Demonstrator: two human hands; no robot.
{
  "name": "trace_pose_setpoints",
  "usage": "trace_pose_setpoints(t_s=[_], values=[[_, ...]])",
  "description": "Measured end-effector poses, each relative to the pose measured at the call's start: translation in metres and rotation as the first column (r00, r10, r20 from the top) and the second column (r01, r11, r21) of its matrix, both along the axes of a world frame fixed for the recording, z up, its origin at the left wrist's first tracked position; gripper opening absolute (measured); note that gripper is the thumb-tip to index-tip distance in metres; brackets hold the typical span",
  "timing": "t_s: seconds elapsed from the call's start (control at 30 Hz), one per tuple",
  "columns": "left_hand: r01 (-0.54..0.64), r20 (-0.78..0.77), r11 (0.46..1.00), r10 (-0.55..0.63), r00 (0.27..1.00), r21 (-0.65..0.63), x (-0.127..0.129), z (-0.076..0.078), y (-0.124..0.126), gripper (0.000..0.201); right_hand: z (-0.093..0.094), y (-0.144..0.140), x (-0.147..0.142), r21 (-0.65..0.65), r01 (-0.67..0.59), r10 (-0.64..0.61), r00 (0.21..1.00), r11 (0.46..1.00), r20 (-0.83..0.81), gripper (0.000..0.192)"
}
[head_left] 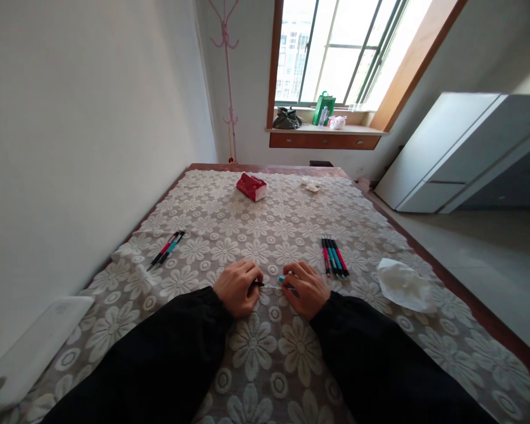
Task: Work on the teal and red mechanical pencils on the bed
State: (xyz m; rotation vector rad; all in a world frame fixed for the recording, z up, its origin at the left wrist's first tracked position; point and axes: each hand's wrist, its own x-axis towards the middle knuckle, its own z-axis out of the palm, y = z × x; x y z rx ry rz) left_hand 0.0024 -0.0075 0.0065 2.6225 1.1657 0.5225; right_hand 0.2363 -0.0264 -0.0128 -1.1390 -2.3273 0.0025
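Observation:
My left hand is closed in a pinch, low over the floral tablecloth. From its fingertips a small black pen part sticks out to the right. Facing it, my right hand has its fingers curled round a teal pen part, mostly hidden by the hand. A thin pale strand, perhaps a spring or refill, spans the gap between both hands. Several pens, pink-and-black and teal-and-black, lie side by side beyond my right hand. Farther left rest a red-and-black pen and a teal-and-black pen.
A red tissue pack lies toward the far edge, with a crumpled white scrap to its right. At right is a white tissue sheet. A pale flat case lies at the left edge, by the wall.

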Motion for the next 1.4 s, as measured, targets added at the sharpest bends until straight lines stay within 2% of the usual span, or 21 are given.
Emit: trace_pose_setpoints(t_s=[0.13, 0.33, 0.67, 1.0, 1.13, 1.3, 1.4], values=[[0.034, 0.025, 0.999, -0.035, 0.999, 0.005, 0.0, 0.0, 0.0, 0.014, 0.0, 0.0, 0.0, -0.005, -0.012, 0.012, 1.0, 1.0, -0.015, 0.004], [0.019, 0.031, 1.0, -0.019, 0.999, 0.002, 0.0, 0.002, 0.0, 0.014, -0.002, 0.0, 0.001, -0.027, 0.006, -0.007, 0.999, 1.0, -0.035, 0.008], [0.068, 0.05, 0.998, -0.067, 0.996, -0.012, 0.0, 0.002, -0.001, 0.017, -0.001, 0.001, 0.0, -0.034, -0.045, 0.043, 0.998, 0.998, -0.046, 0.006], [0.245, 0.148, 0.969, -0.239, 0.96, -0.028, -0.002, -0.008, 0.003, 0.017, -0.001, 0.0, -0.004, 0.05, -0.126, 0.13, 0.987, 0.991, -0.092, 0.002], [0.222, 0.148, 0.975, -0.221, 0.964, 0.009, -0.002, -0.009, 0.004, 0.016, 0.007, -0.001, 0.002, 0.026, -0.094, 0.095, 0.992, 0.995, -0.08, 0.023], [0.228, 0.146, 0.973, -0.231, 0.962, 0.034, -0.002, -0.009, 0.004, 0.017, 0.009, 0.005, 0.011, 0.049, -0.125, 0.128, 0.989, 0.991, -0.07, 0.003], [0.283, 0.165, 0.959, -0.284, 0.945, 0.03, -0.002, -0.01, 0.005, 0.022, 0.002, 0.007, 0.01, 0.042, -0.142, 0.144, 0.989, 0.989, -0.043, 0.004]])
